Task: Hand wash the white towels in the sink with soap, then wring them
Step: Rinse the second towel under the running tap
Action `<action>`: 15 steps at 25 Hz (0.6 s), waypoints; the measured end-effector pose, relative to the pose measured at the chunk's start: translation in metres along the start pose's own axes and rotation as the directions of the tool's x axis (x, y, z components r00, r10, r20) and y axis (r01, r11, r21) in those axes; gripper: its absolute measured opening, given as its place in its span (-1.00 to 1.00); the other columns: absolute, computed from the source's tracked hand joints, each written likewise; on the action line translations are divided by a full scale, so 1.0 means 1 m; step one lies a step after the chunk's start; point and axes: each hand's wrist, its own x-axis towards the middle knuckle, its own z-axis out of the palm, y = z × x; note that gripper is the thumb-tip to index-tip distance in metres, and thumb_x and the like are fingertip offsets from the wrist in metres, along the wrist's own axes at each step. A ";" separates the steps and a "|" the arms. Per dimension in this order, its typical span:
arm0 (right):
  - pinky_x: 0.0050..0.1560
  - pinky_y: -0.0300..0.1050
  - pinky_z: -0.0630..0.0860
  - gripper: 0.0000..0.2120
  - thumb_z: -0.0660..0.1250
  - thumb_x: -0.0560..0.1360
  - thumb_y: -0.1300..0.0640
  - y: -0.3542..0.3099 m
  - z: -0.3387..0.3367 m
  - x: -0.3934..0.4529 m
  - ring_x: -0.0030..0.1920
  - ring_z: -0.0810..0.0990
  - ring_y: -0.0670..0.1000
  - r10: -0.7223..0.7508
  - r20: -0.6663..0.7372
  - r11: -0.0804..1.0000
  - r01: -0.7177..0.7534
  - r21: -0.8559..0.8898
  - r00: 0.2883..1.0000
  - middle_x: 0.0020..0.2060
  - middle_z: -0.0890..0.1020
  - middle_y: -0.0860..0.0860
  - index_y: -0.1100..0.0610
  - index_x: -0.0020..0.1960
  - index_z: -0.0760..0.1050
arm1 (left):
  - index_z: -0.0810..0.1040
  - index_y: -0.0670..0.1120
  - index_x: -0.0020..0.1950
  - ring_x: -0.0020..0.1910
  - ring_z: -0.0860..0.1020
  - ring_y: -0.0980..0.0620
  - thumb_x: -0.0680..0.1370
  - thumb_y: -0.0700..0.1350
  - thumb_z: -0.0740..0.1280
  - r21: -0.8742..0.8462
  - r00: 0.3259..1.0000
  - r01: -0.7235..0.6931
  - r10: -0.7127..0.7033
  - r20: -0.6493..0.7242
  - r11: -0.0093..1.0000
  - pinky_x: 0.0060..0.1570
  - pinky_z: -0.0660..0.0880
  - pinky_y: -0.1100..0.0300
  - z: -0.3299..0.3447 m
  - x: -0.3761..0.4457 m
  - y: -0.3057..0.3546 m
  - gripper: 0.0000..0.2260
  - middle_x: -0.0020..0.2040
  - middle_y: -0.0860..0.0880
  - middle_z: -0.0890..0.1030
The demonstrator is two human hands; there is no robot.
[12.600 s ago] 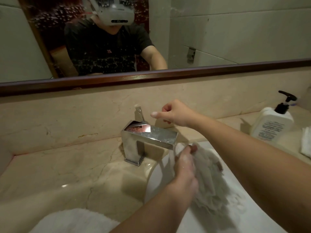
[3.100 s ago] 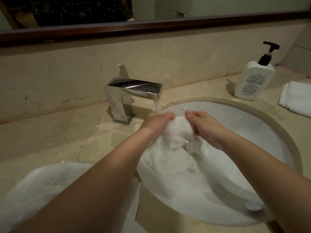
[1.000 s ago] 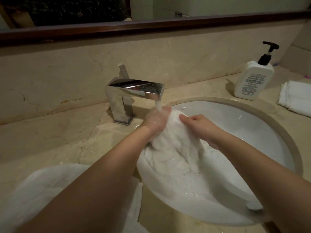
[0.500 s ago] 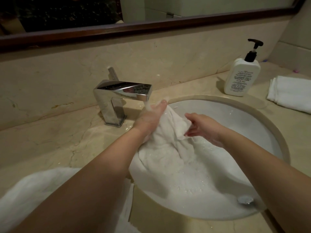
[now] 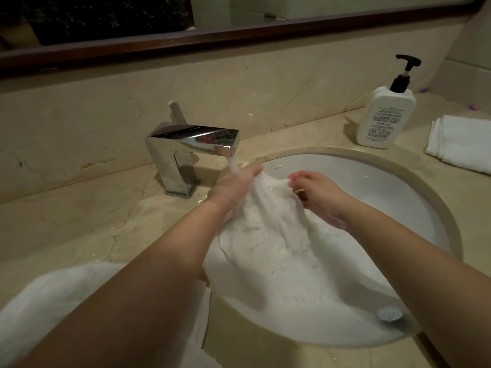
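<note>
Beige marble counter [image 5: 79,221] runs around an oval white sink [image 5: 425,197] set into it, under dim light. Nearest the person, a fluffy white towel [image 5: 53,301] lies on the counter's front left, partly under the left forearm. Inside the basin, near its front right, sits a round metal drain plug [image 5: 389,314]. A wet, soapy white towel [image 5: 268,235] fills the left half of the basin, its lower part draped down the bowl and dotted with bubbles, its top edge lifted toward the tap.

The left hand [image 5: 235,187] grips the towel's upper left edge, its fingers [image 5: 251,171] pressed together and curled over the cloth, right under the thin stream of water. The right hand [image 5: 317,193] holds the upper right edge, fingertips [image 5: 295,179] bunched and pinching a fold; the two hands are near each other with cloth stretched between them.

Behind them, a square chrome faucet [image 5: 191,144] runs water onto the left hand. Farther right on the counter stands one white pump bottle [image 5: 385,115] with a black pump, and beside it a folded white towel [image 5: 462,142]. That makes three towels in view. A dark wood mirror frame [image 5: 239,35] tops the backsplash.
</note>
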 end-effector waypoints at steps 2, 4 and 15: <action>-0.06 0.05 0.49 -0.87 0.17 0.62 0.24 -0.001 -0.001 0.003 -0.14 0.53 0.14 0.015 -0.008 0.993 -0.014 0.121 1.000 -0.13 0.54 0.14 0.22 0.01 0.49 | 0.61 0.01 0.20 0.02 0.68 -0.06 0.40 0.22 0.52 0.024 1.000 0.002 -0.002 0.030 1.000 0.02 0.61 0.06 -0.003 0.000 -0.005 -0.53 0.08 -0.03 0.68; -0.10 -0.01 0.49 -0.89 0.17 0.62 0.27 -0.006 0.001 0.001 -0.19 0.52 0.09 -0.010 0.032 0.991 0.006 0.134 0.999 -0.22 0.54 0.11 0.22 -0.01 0.47 | 0.52 0.03 0.35 0.15 0.60 -0.05 0.45 0.29 0.45 0.270 0.997 -0.050 0.030 0.076 0.962 0.12 0.54 0.07 -0.002 0.001 -0.011 -0.44 0.22 0.00 0.58; 0.09 -0.03 0.64 -0.67 0.41 0.56 0.00 -0.021 0.005 0.011 0.05 0.70 0.11 -0.058 0.045 0.998 0.057 0.010 0.997 0.03 0.71 0.11 0.21 0.20 0.58 | 0.60 0.19 0.16 0.02 0.52 0.01 0.67 0.25 0.12 0.504 0.960 -0.261 0.164 0.229 0.823 -0.04 0.37 0.13 -0.001 -0.004 0.004 -0.70 0.05 0.04 0.60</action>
